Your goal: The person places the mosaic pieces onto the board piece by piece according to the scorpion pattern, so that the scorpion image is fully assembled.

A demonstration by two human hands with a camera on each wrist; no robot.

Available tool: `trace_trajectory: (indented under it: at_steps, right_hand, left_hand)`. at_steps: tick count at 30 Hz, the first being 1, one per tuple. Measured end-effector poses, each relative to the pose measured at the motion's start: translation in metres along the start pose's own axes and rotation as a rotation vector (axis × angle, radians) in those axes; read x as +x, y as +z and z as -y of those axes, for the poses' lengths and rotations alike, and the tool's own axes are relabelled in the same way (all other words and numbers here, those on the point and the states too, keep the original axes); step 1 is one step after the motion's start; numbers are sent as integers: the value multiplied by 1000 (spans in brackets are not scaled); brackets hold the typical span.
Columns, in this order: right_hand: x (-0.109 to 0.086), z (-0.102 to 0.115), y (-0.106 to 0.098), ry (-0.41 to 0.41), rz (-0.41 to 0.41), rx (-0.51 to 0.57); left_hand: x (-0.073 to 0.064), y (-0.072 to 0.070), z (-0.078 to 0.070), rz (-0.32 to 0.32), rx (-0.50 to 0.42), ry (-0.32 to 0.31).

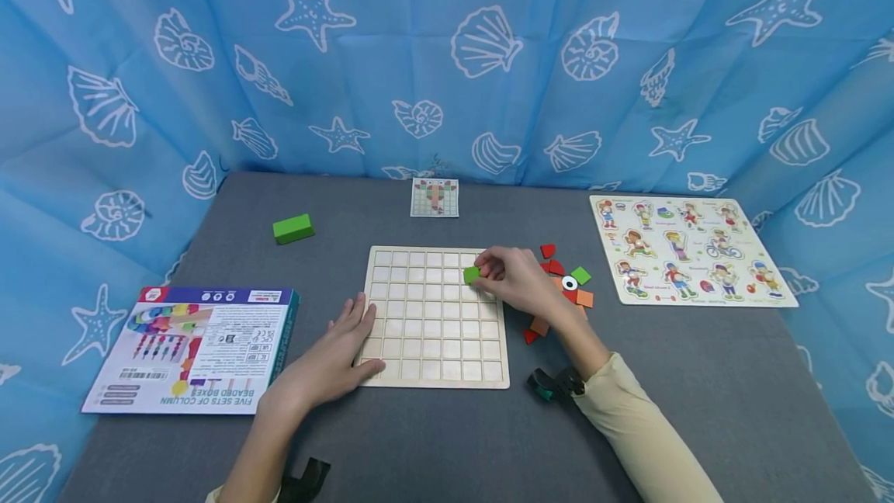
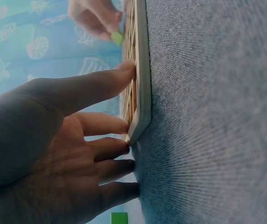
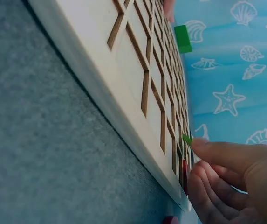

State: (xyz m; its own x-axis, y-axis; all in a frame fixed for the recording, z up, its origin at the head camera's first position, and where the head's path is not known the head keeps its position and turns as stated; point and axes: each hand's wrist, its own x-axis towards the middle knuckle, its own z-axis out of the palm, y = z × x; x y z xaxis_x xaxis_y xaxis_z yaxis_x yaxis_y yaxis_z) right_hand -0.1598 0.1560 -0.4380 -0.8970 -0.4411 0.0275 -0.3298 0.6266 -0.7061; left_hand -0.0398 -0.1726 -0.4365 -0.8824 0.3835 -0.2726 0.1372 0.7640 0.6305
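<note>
A pale wooden board with a square grid (image 1: 433,329) lies flat on the grey table. My right hand (image 1: 515,278) pinches a small green square tile (image 1: 471,275) between thumb and fingers, over the grid's far right part. In the right wrist view the green tile (image 3: 187,139) is at the thumb's tip, close to the board's surface. A red piece (image 3: 185,175) shows beside those fingers. My left hand (image 1: 328,359) rests at the board's left edge, its fingers extended and the thumb on the near left rim. Its thumb (image 2: 96,88) touches the rim in the left wrist view.
Right of the board lie several loose red, orange and green pieces (image 1: 584,299) and a white ring-shaped eye piece (image 1: 569,283). A patterned card (image 1: 434,198) stands behind. A green block (image 1: 293,229), a boxed set (image 1: 202,352) and a picture board (image 1: 687,251) lie around the table.
</note>
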Motion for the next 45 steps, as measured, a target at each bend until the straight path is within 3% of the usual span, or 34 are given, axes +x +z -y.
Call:
trace_trajectory:
  at_steps: [5, 11, 15, 18, 20, 23, 28, 31, 34, 39, 41, 44, 45]
  right_hand:
    - [6, 1, 2, 11, -3, -72]
    - [8, 3, 3, -9, 22, -112]
    - [8, 2, 5, -29, 20, -125]
    - [7, 1, 5, -39, 16, -122]
    - [6, -1, 4, -43, 14, -105]
    - [2, -5, 0, -35, 8, -58]
    - [-8, -17, -9, 26, -25, 23]
    - [-14, -25, -17, 49, -50, 19]
    - [-20, -33, -25, 54, -80, -8]
    - [-27, -48, -38, 84, -138, -50]
    - [-28, -54, -43, 99, -164, -78]
    - [-28, -61, -50, 125, -202, -126]
    - [-28, -62, -52, 137, -210, -139]
  left_hand:
    - [-1, -1, -1, 5, 8, -2]
    - [4, 9, 16, -39, -11, 48]
    - [1, 4, 11, -20, -15, 33]
    - [-1, 1, 6, -14, -20, 26]
    - [2, 6, 13, -32, -16, 52]
    - [2, 6, 12, -37, -19, 58]
    - [-1, -2, -2, -1, 4, 7]
    - [-1, -3, -5, 10, 22, -7]
    - [1, 0, 0, -4, 11, 9]
    - [8, 15, 26, -55, 7, 68]
    - [8, 15, 25, -49, 1, 61]
    - [4, 6, 9, -11, 6, 22]
    - [4, 7, 10, -11, 13, 14]
